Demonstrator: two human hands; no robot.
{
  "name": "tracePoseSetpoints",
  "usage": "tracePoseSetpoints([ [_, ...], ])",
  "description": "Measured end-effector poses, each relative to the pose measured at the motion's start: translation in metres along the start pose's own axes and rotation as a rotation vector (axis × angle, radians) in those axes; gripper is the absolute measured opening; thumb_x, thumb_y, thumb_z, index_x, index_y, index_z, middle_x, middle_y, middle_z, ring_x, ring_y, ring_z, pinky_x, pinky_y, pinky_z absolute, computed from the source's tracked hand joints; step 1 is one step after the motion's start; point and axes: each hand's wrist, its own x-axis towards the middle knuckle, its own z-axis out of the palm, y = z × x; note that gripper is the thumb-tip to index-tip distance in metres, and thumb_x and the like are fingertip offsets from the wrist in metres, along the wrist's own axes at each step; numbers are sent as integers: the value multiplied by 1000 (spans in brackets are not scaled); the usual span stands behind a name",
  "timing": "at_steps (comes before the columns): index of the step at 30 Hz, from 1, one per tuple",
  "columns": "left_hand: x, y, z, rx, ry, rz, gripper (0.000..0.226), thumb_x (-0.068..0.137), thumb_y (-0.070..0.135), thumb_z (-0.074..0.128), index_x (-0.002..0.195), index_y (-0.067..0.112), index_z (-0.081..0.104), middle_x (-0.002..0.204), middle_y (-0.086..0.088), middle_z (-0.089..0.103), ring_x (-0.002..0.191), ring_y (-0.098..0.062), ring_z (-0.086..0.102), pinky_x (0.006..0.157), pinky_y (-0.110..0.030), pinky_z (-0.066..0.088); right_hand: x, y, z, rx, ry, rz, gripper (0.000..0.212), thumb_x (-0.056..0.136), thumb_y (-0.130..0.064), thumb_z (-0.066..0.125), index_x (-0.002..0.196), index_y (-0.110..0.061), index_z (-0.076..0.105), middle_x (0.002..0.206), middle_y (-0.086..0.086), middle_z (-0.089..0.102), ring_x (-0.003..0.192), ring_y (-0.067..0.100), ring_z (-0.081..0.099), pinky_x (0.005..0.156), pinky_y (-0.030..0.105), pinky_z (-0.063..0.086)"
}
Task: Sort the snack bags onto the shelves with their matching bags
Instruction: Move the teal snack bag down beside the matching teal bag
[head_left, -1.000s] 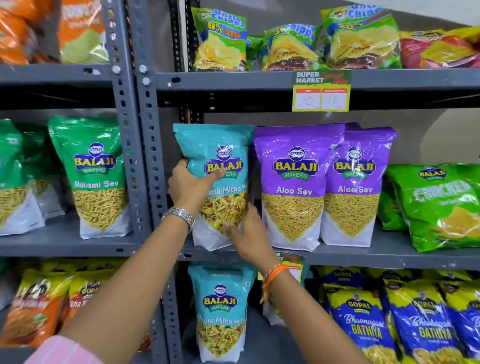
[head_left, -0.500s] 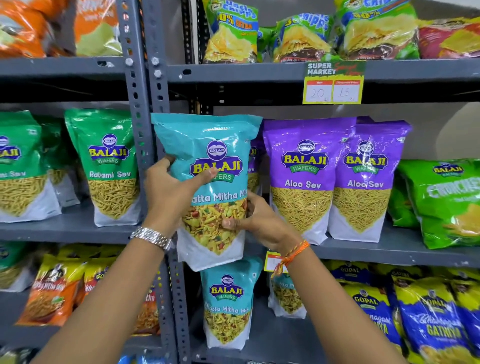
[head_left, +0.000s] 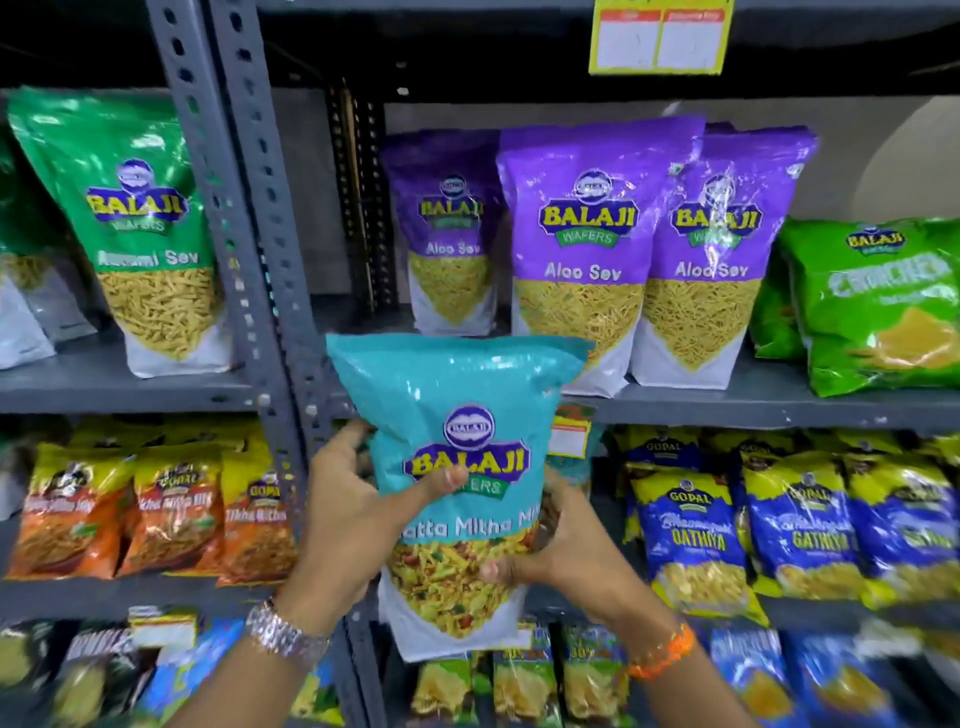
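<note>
- Between both hands, in front of the grey upright (head_left: 244, 270), a teal bag (head_left: 457, 488) hangs upright, clear of every shelf and lower than the purple bags (head_left: 587, 249).
- Left hand (head_left: 353, 519) grips the bag's left edge, thumb pressed across the printed front; right hand (head_left: 561, 561) clasps the lower right side, fingertips (head_left: 493, 569) curled onto the clear window.
- It looks light and puffy, a soft glossy film that dents and could slide under a loose grip; the contents seem brittle, so squeezing the middle risks crushing them. The side seams, or the stiff flat top seal, look like the safest places to hold.
- Purple bags stand crowded on the shelf (head_left: 727, 402) behind; green bags (head_left: 150, 223) stand in the bay to the left, and a lime bag (head_left: 878, 306) leans at the right.
- Below, blue bags (head_left: 691, 540) and orange bags (head_left: 171, 514) fill the shelves tightly; a matching teal bag is not visible, perhaps hidden behind this one.
- Upright and shelf lip are the likely snags.
</note>
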Motion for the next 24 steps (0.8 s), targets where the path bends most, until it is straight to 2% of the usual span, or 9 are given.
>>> tracePoseSetpoints([
  [4, -18, -56, 19, 19, -77, -109, 70, 46, 7, 99, 109, 17, 69, 101, 3, 83, 89, -16, 80, 71, -29, 64, -22, 51, -25, 36, 76, 56, 86, 54, 5, 86, 132, -6, 52, 125, 10, 75, 119, 28, 70, 91, 38, 61],
  [7, -20, -98, 35, 64, -123, -181, 72, 43, 3, 100, 105, 19, 67, 97, 13, 83, 89, -10, 79, 75, -27, 64, -28, 88, -47, -32, 164, 64, 89, 53, 11, 89, 134, -6, 54, 128, 15, 72, 119, 28, 69, 94, 41, 60],
  [9, -17, -125, 46, 106, -141, -209, 67, 47, 3, 99, 103, 19, 66, 95, 12, 83, 90, -8, 78, 79, -29, 65, -28, 112, -63, -65, 222, 91, 89, 55, 19, 87, 135, -5, 54, 130, 19, 70, 121, 31, 68, 95, 45, 60],
  [11, -13, -151, 60, 135, -154, -240, 63, 53, -2, 96, 107, 13, 66, 99, 6, 82, 93, -10, 78, 81, -28, 64, -24, 130, -78, -94, 250, 123, 87, 58, 19, 87, 135, -5, 53, 130, 20, 69, 121, 31, 68, 95, 47, 61],
  [15, 4, -184, 89, 183, -179, -287, 61, 61, 4, 95, 114, 10, 66, 109, 0, 77, 96, -4, 76, 85, -27, 63, -9, 151, -106, -106, 252, 186, 94, 57, 6, 91, 140, -3, 47, 126, 8, 69, 114, 16, 72, 86, 31, 63],
  [17, 14, -195, 102, 202, -181, -297, 60, 62, 6, 95, 113, 17, 65, 109, 5, 75, 94, 1, 73, 84, -24, 61, 3, 155, -121, -86, 244, 215, 102, 48, -12, 95, 139, -3, 48, 126, 9, 68, 111, 12, 72, 84, 29, 63],
  [20, 29, -208, 118, 221, -193, -308, 63, 65, 9, 94, 119, 17, 63, 116, 2, 74, 102, -7, 71, 86, -26, 58, 18, 160, -141, -70, 220, 241, 105, 40, -25, 99, 133, -10, 53, 122, 8, 69, 107, 9, 72, 84, 28, 63],
  [22, 40, -216, 128, 225, -199, -314, 65, 66, 7, 93, 124, 10, 63, 116, 0, 73, 99, -4, 71, 85, -27, 60, 28, 162, -151, -72, 209, 252, 101, 39, -23, 97, 130, -11, 52, 116, 2, 69, 101, 1, 73, 80, 22, 61],
  [24, 49, -221, 135, 226, -204, -320, 64, 68, 1, 91, 126, 4, 63, 115, -1, 72, 94, 1, 69, 78, -18, 60, 36, 165, -158, -96, 205, 261, 102, 45, -9, 92, 136, -1, 46, 115, 1, 67, 98, -4, 72, 79, 19, 60],
])
